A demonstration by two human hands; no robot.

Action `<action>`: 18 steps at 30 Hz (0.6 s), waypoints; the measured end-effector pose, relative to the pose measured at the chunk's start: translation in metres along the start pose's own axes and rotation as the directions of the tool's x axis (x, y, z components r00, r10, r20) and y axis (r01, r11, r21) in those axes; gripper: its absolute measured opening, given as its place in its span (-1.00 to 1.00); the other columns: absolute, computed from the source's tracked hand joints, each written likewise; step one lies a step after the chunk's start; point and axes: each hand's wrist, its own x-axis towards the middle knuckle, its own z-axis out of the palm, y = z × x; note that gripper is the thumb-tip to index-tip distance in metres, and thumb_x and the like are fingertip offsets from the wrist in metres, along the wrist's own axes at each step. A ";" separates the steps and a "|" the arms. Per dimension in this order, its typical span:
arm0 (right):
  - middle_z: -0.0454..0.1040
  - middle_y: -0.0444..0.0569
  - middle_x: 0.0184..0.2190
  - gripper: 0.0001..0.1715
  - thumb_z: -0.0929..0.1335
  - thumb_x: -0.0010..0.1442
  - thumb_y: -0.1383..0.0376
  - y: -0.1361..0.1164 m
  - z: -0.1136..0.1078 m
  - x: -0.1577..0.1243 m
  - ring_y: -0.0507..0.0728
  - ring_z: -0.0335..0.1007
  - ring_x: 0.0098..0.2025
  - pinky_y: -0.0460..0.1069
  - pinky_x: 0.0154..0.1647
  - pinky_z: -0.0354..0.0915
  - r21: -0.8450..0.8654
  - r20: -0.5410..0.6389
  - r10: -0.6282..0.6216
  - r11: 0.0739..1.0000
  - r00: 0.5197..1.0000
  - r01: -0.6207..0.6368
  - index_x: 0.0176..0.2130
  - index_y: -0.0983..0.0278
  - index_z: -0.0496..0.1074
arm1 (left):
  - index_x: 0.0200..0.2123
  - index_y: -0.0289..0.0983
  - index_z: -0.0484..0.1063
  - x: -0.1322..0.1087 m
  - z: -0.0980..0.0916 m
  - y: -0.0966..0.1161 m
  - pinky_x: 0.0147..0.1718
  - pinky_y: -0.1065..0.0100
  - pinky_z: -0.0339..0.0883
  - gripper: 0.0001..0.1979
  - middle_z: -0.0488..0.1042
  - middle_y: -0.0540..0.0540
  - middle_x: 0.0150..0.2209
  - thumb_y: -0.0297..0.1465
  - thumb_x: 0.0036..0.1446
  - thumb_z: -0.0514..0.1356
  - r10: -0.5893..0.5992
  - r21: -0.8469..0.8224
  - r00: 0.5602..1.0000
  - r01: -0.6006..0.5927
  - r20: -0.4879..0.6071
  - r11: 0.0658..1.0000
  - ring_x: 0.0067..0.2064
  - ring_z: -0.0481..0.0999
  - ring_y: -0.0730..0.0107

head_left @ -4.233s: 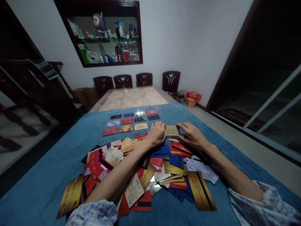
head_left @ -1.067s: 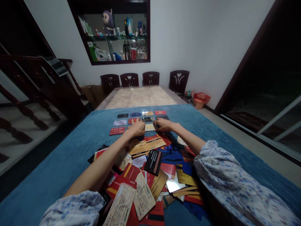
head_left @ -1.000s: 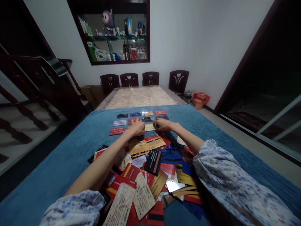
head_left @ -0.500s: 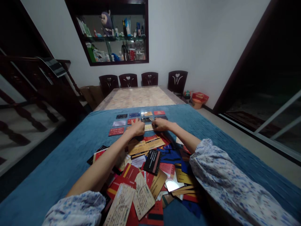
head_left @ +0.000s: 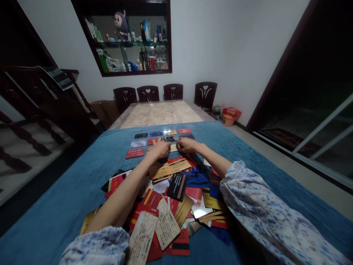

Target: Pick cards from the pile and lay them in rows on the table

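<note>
Cream card (head_left: 173, 148) lies on blue cloth (head_left: 57, 191) between left hand (head_left: 162, 149) and right hand (head_left: 187, 145); both curled at its ends, apparently to steady it. Gripping or merely touching: cannot tell. Loose card pile (head_left: 167, 223) sits nearer, probably for easy reach.

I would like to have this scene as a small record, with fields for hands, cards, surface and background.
left hand: at the left end of a cream card; contact unclear
right hand: at that card's right end; contact unclear
laid-out cards: three rows, partly hidden by the hands
loose pile: overlapping, on the near side
surface: blue cloth over part of a table
background: chairs, plush toy
</note>
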 end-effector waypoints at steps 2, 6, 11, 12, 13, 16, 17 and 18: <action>0.52 0.10 -0.06 -0.67 0.35 0.23 0.29 0.002 -0.002 -0.004 0.15 0.47 -0.11 -0.10 -0.19 0.26 0.005 -0.004 -0.007 1.000 1.000 0.007 -0.03 0.25 0.56 | -0.10 -0.17 0.52 0.001 0.002 0.001 0.07 -0.24 0.17 -0.67 0.51 -0.28 -0.04 -0.51 0.09 0.11 -0.006 0.009 1.000 0.006 -0.014 1.000 0.21 0.20 -0.16; 0.53 0.10 -0.03 -0.59 0.36 0.23 0.27 0.011 -0.005 -0.015 0.16 0.47 -0.10 -0.08 -0.17 0.26 0.000 -0.029 -0.010 1.000 1.000 0.010 0.06 0.26 0.52 | -0.16 -0.19 0.54 0.004 0.008 -0.001 0.09 -0.25 0.12 -0.69 0.47 -0.27 0.04 -0.52 0.05 0.11 0.048 0.033 0.996 -0.045 -0.078 0.998 0.21 0.20 -0.15; 0.55 0.08 -0.05 -0.60 0.35 0.20 0.34 0.032 -0.009 -0.040 0.15 0.47 -0.09 -0.08 -0.17 0.24 0.008 -0.039 -0.034 0.999 0.999 0.035 0.03 0.30 0.54 | -0.26 -0.20 0.54 0.009 0.011 -0.003 0.07 -0.17 0.15 -0.71 0.52 -0.24 0.00 -0.54 -0.04 0.13 0.092 0.015 0.993 -0.091 -0.077 0.996 0.19 0.22 -0.11; 0.56 0.08 -0.05 -0.60 0.35 0.19 0.35 0.036 -0.010 -0.046 0.15 0.47 -0.10 -0.08 -0.17 0.23 0.014 -0.047 -0.033 0.999 0.998 0.033 0.02 0.29 0.54 | -0.27 -0.21 0.55 0.009 0.010 -0.003 0.06 -0.16 0.17 -0.71 0.53 -0.24 -0.01 -0.54 -0.06 0.13 0.090 0.008 0.993 -0.089 -0.076 0.996 0.18 0.22 -0.11; 0.56 0.07 -0.06 -0.61 0.34 0.19 0.35 0.040 -0.010 -0.053 0.15 0.47 -0.10 -0.08 -0.18 0.23 0.019 -0.059 -0.029 0.999 0.998 0.030 0.01 0.28 0.55 | -0.27 -0.22 0.55 0.009 0.010 -0.002 0.05 -0.15 0.18 -0.70 0.54 -0.25 -0.02 -0.54 -0.08 0.14 0.084 0.003 0.993 -0.084 -0.077 0.996 0.17 0.23 -0.11; 0.57 0.06 -0.08 -0.64 0.33 0.21 0.36 0.047 -0.009 -0.073 0.16 0.47 -0.10 -0.07 -0.19 0.22 0.033 -0.112 0.007 0.999 0.994 -0.003 -0.01 0.27 0.56 | -0.28 -0.22 0.56 0.008 0.009 0.000 0.04 -0.15 0.19 -0.70 0.55 -0.25 -0.04 -0.55 -0.11 0.15 0.065 0.006 0.995 -0.064 -0.079 0.998 0.18 0.24 -0.13; 0.57 0.06 -0.09 -0.65 0.32 0.22 0.36 0.049 -0.008 -0.080 0.16 0.47 -0.09 -0.07 -0.19 0.22 0.040 -0.131 0.018 0.999 0.991 -0.013 -0.03 0.27 0.56 | -0.29 -0.23 0.56 0.007 0.009 0.001 0.04 -0.16 0.18 -0.70 0.55 -0.25 -0.04 -0.56 -0.12 0.15 0.058 0.011 0.995 -0.057 -0.078 0.998 0.18 0.24 -0.13; 0.57 0.06 -0.10 -0.66 0.32 0.23 0.36 0.050 -0.007 -0.088 0.16 0.46 -0.09 -0.06 -0.18 0.22 0.050 -0.152 0.024 0.999 0.988 -0.016 -0.04 0.27 0.57 | -0.29 -0.23 0.56 0.007 0.009 0.001 0.05 -0.16 0.18 -0.70 0.54 -0.26 -0.03 -0.57 -0.11 0.15 0.052 0.015 0.996 -0.051 -0.078 0.999 0.20 0.23 -0.14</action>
